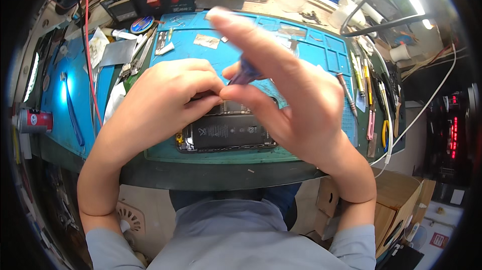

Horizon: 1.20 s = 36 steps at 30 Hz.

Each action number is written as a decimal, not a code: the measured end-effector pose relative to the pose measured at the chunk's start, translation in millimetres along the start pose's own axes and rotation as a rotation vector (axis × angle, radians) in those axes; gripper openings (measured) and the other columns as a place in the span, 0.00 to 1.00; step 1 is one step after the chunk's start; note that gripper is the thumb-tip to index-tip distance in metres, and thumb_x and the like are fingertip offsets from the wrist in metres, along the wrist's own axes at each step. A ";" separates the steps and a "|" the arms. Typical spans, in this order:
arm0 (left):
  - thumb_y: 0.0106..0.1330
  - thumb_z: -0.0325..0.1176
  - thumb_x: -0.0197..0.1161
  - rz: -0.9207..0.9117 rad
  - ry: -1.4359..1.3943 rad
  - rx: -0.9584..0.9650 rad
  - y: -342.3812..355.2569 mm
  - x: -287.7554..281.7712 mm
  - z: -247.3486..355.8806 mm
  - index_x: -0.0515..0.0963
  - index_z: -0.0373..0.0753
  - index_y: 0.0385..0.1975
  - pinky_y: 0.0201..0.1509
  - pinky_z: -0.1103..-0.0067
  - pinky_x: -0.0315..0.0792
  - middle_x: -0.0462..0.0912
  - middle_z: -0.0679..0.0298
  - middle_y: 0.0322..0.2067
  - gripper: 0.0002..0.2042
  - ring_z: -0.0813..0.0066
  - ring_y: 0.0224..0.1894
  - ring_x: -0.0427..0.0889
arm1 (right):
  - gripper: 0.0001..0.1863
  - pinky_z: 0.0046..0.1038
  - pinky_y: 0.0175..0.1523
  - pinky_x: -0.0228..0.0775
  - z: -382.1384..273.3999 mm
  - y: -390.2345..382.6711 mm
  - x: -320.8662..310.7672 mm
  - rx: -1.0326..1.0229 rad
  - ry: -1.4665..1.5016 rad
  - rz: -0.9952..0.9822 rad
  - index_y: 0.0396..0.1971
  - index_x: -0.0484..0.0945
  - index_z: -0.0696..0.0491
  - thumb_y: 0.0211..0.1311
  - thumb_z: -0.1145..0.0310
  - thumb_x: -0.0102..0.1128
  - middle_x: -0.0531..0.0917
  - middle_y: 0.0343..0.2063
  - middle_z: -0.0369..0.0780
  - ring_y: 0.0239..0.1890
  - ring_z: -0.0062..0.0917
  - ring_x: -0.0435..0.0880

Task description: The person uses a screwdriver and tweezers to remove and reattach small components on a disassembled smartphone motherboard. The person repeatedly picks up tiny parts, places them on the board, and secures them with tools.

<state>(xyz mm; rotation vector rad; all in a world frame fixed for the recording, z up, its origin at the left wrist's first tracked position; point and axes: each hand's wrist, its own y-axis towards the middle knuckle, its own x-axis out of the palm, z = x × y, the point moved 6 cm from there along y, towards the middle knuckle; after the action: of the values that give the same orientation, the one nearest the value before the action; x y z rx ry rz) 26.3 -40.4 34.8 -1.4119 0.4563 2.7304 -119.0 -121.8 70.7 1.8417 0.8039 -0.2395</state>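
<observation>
An opened phone (pixel 188 142) lies on the blue work mat (pixel 165 155), with its black battery (pixel 226 132) and inner parts exposed. My left hand (pixel 175 87) is over the phone's far left part, thumb and forefinger pinched together; what they hold, if anything, is too small to tell. Close against those fingertips is my right hand (pixel 296 94), with a small purple-blue object (pixel 246 72) between the thumb and the fingers. Its kind is unclear. The right forefinger points up and is smeared by motion. Both hands hide the phone's far side.
Several pens and hand tools line the right, including a screwdriver (pixel 346 92) and pink-handled tool (pixel 371 122). Blue tweezers (pixel 73 112) and a red can (pixel 36 121) stand left. A black powered unit (pixel 150 4) sits behind. A lamp arm (pixel 386 23) reaches in from upper right.
</observation>
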 end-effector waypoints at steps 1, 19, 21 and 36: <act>0.63 0.26 0.74 0.000 -0.035 -0.021 -2.4 -0.4 -1.4 0.85 0.33 0.41 0.48 0.65 0.80 0.88 0.57 0.39 0.09 0.53 0.42 0.87 | 0.35 0.29 0.34 0.77 0.6 3.7 -7.3 0.010 -0.009 0.035 0.73 0.74 0.51 0.65 0.74 0.72 0.85 0.34 0.40 0.28 0.27 0.84; 0.51 0.37 0.83 -0.309 0.095 0.002 -11.7 13.2 33.1 0.74 0.45 0.72 0.71 0.59 0.69 0.74 0.56 0.62 0.43 0.50 0.63 0.74 | 0.22 0.35 0.36 0.78 48.4 -99.9 -114.1 0.548 -0.692 -0.390 0.61 0.83 0.46 0.68 0.64 0.72 0.85 0.27 0.38 0.29 0.34 0.86; 0.51 0.39 0.81 -0.271 0.158 0.033 -12.9 16.6 33.9 0.75 0.47 0.72 0.71 0.58 0.69 0.73 0.55 0.62 0.42 0.49 0.63 0.73 | 0.22 0.35 0.37 0.78 45.6 -98.6 -114.9 0.544 -0.718 -0.389 0.61 0.83 0.46 0.68 0.64 0.72 0.85 0.30 0.38 0.32 0.34 0.86; 0.55 0.39 0.79 -0.212 0.162 0.074 -16.4 21.3 31.2 0.74 0.40 0.71 0.71 0.59 0.71 0.74 0.55 0.64 0.40 0.49 0.65 0.73 | 0.23 0.37 0.42 0.79 12.3 -95.5 -106.6 0.565 -0.650 -0.324 0.59 0.83 0.52 0.64 0.70 0.73 0.84 0.37 0.41 0.39 0.36 0.86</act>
<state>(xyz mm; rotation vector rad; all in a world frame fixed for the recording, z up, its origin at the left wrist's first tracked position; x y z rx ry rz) -8.2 -18.4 30.7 -1.5701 0.3839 2.4217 -256.6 -156.6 48.4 1.9435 0.5909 -1.3091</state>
